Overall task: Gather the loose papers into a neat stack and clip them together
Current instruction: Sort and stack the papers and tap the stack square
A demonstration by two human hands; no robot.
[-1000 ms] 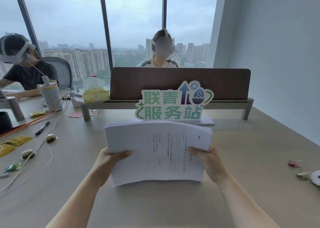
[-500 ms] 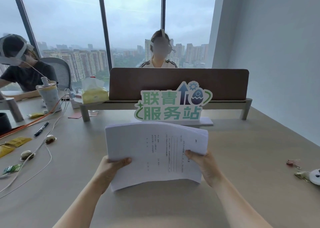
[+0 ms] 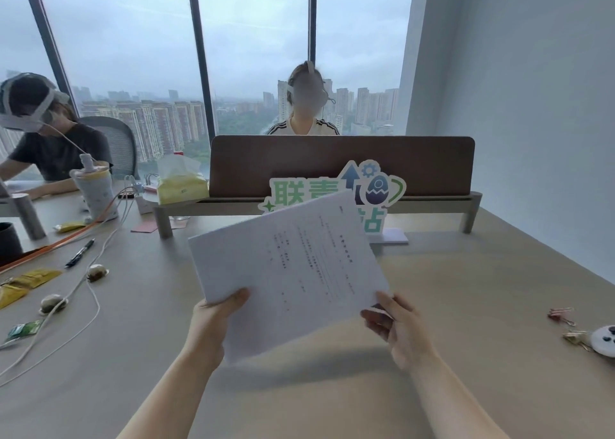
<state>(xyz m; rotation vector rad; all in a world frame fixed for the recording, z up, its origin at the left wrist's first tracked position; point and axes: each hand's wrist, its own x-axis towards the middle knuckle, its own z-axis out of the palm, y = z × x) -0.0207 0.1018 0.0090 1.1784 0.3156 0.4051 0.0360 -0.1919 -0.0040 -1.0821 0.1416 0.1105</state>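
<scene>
A stack of white printed papers (image 3: 293, 272) is held up above the beige table (image 3: 482, 305), turned so its far corner points up and right. My left hand (image 3: 216, 325) grips the stack's lower left edge with the thumb on top. My right hand (image 3: 396, 328) is at the stack's near right corner, fingers curled, pinching that corner with its fingertips. A pink binder clip (image 3: 560, 315) and a gold binder clip (image 3: 579, 337) lie on the table far to the right, away from both hands.
A green and white sign (image 3: 379, 189) stands behind the papers before a brown divider (image 3: 332, 162). A white round item (image 3: 605, 340) lies by the clips. Cables, a pen (image 3: 80, 252), wrappers and a tissue pack (image 3: 181, 185) crowd the left. Two people sit beyond.
The stack has turned counter-clockwise and risen, now covering part of the sign. My right hand slid from the stack's right side down to its near right corner.
</scene>
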